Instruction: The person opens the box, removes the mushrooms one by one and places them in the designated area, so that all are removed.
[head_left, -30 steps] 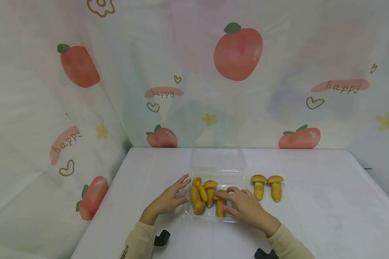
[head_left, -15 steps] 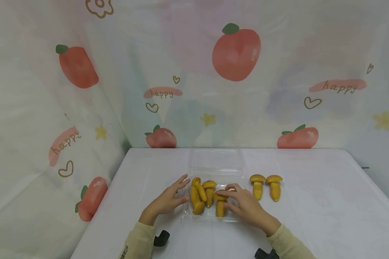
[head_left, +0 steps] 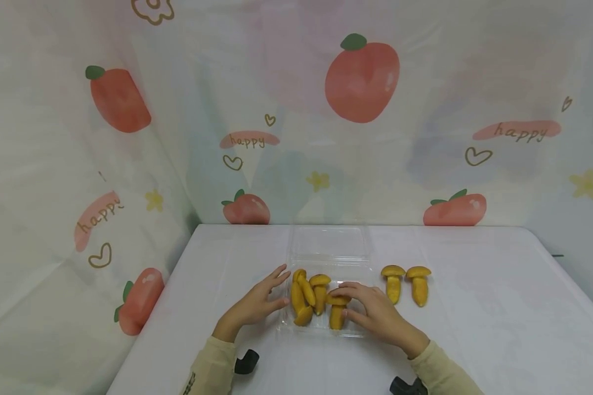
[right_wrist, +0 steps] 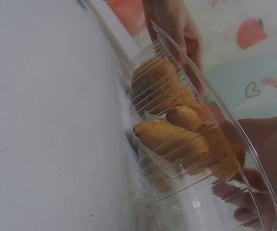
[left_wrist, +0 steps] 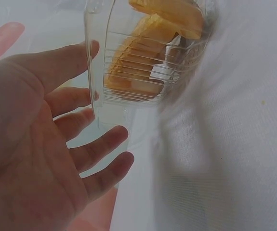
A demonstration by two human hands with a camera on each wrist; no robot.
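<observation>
A clear plastic clamshell box lies with its lid folded back, several yellow mushrooms inside. My right hand reaches in over its right side, holding the rightmost mushroom with fingers on the cap and thumb against the stem. Spread fingers of my left hand rest at the box's left rim; the left wrist view shows the thumb and fingertips right at the clear wall. Through the ribbed side in the right wrist view, mushrooms lie close together, and fingers of my right hand show partly hidden.
Two more yellow mushrooms lie side by side on the white table, right of the box. The transparent lid lies toward the back edge. A fruit-printed curtain hangs behind and on the left.
My right hand's fingers have shifted slightly over the cap, and the mushroom under them has moved a little. My left hand stays at the box's left side.
</observation>
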